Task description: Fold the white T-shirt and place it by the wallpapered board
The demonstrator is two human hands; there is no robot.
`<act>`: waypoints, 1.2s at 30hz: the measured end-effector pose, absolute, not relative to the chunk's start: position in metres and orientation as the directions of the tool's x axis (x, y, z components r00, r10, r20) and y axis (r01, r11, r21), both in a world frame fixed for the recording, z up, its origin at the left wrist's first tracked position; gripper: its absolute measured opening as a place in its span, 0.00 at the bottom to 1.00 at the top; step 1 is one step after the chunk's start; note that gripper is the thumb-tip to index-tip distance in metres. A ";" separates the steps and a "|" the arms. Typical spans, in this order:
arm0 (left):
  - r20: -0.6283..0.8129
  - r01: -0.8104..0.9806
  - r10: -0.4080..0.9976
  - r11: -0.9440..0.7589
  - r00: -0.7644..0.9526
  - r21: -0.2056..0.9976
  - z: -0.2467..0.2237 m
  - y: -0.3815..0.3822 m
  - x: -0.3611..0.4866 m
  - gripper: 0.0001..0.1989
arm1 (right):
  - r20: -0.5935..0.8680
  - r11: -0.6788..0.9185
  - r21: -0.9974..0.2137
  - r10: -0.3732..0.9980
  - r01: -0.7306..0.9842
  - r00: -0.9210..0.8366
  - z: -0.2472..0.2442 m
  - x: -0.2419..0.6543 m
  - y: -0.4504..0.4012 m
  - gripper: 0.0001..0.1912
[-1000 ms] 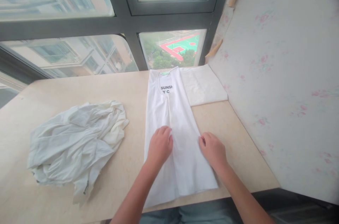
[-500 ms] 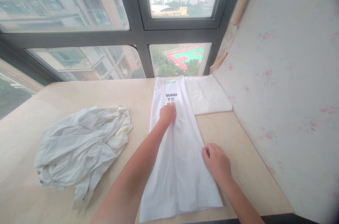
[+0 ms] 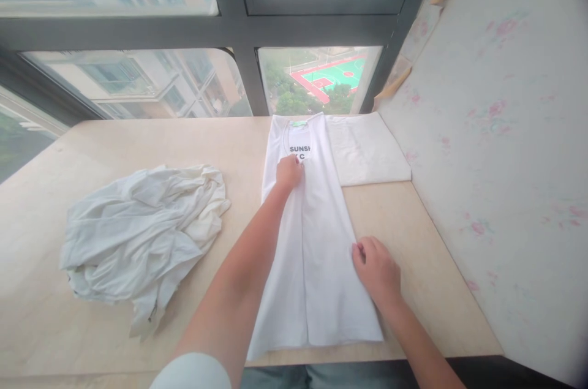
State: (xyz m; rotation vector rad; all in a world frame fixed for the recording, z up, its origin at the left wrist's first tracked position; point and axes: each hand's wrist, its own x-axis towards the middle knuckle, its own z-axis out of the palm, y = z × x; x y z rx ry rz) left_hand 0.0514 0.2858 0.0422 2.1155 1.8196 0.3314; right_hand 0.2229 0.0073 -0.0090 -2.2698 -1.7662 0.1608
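Note:
A white shirt (image 3: 328, 291) lies folded lengthwise on the wooden board, its sides turned in towards a middle seam. Dark print reading "SUNSH" shows inside its neckline at the far end. My left hand (image 3: 289, 172) pinches the folded edge just below that print, fingers closed on the cloth. Lower down, my right hand (image 3: 377, 271) is curled at the shirt's right edge, thumb and forefinger meeting on the fabric. The exact grip of its fingertips is partly hidden.
A crumpled white garment (image 3: 147, 236) lies at the left. Behind the shirt, on the right, rests a flat folded white cloth (image 3: 367, 150). The board (image 3: 399, 217) meets a flowered wall (image 3: 519, 162) at the right and dark-framed windows (image 3: 243, 33) at the back.
The camera view has tilted down, so the front edge of the board shows. My left hand has shifted slightly along the fold; the right hand stays at the shirt's edge.

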 end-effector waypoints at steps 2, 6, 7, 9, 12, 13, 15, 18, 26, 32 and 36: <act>-0.022 0.894 0.981 -0.165 0.192 0.416 0.046 0.267 0.046 0.16 | 0.056 -0.226 -0.302 0.966 0.926 0.254 -0.007 0.225 0.006 0.13; -0.011 0.852 0.951 -0.273 0.310 0.446 0.058 0.181 0.021 0.13 | 0.038 -0.191 -0.442 0.972 0.876 0.231 -0.007 0.234 0.002 0.10; -0.028 0.841 0.937 -0.299 0.348 0.451 0.060 0.150 0.012 0.09 | 0.042 -0.174 -0.488 0.974 0.855 0.222 -0.007 0.237 0.000 0.10; -0.067 0.801 0.889 -0.373 0.453 0.469 0.062 0.084 -0.007 0.06 | 0.087 -0.129 -0.568 0.973 0.813 0.215 -0.006 0.240 -0.007 0.11; -0.129 0.754 0.806 -0.466 0.577 0.463 0.058 -0.008 -0.031 0.07 | 0.292 0.049 -0.616 0.941 0.786 0.170 0.002 0.232 -0.025 0.10; -0.154 0.758 0.791 -0.482 0.592 0.439 0.054 -0.032 -0.037 0.05 | 0.359 0.142 -0.611 0.927 0.779 0.113 0.007 0.226 -0.033 0.10; -0.184 0.777 0.786 -0.492 0.590 0.392 0.045 -0.065 -0.045 0.04 | 0.407 0.328 -0.588 0.910 0.740 -0.080 0.019 0.207 -0.050 0.12; -0.162 0.786 0.791 -0.517 0.590 0.338 0.033 -0.083 -0.049 0.07 | 0.309 0.464 -0.569 0.886 0.679 -0.346 0.030 0.175 -0.074 0.16; -0.062 0.791 0.809 -0.552 0.585 0.262 0.028 -0.074 -0.043 0.08 | 0.296 0.270 -0.755 0.953 0.598 -0.056 0.004 0.153 -0.089 0.13; -0.036 0.782 0.795 -0.587 0.606 0.212 0.027 -0.072 -0.039 0.04 | 0.210 0.119 -0.853 0.970 0.507 0.125 0.007 0.164 -0.085 0.11; -0.002 0.781 0.803 -0.580 0.596 0.233 0.026 -0.074 -0.039 0.06 | 0.339 0.357 -0.692 0.928 0.628 -0.154 0.008 0.159 -0.095 0.12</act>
